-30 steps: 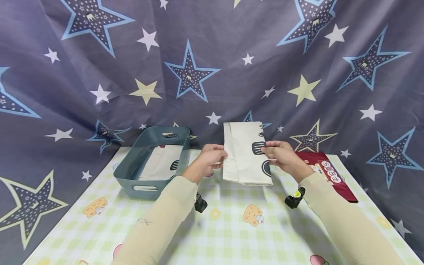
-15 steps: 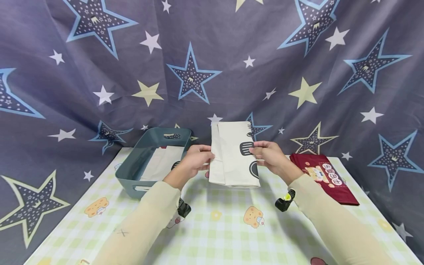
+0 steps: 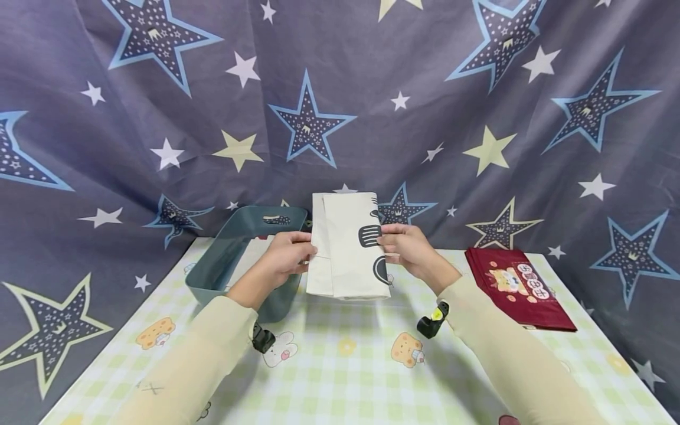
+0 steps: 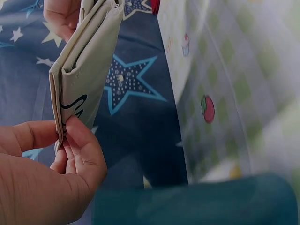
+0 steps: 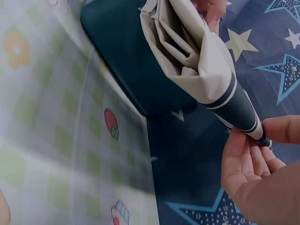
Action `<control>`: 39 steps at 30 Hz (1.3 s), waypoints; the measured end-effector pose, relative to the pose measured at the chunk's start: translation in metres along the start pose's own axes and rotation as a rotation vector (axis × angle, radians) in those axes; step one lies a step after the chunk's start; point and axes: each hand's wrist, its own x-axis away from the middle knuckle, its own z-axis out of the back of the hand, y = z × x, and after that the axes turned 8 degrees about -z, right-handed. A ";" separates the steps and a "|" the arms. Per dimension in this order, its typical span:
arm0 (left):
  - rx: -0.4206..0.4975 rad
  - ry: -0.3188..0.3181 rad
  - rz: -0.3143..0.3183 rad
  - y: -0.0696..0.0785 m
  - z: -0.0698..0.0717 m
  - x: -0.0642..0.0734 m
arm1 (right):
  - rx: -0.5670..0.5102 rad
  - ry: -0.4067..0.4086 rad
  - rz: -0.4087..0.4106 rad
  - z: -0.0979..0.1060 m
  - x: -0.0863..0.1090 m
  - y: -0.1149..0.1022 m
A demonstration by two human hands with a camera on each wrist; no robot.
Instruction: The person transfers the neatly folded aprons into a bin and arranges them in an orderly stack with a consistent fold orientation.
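the folded cream cloth is held above the desk, clear of its surface, with the black slotted-spatula print along the right side. left hand: thumb and fingers pinch the left edge of the cloth. right hand: thumb and fingers pinch the right edge. both wrist views show several stacked fabric layers.

the dark teal basket stands on the desk to the left, behind the left forearm. a second cream cloth lies inside it, partly hidden by that forearm. the folded maroon cloth, printed with a bear and white characters, lies flat at the right side of the desk, well apart from the basket. the star-patterned curtain hangs behind the desk.
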 end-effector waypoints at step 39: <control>-0.081 0.078 0.074 -0.003 0.130 0.007 | -0.289 -0.273 -0.027 -0.121 -0.020 -0.013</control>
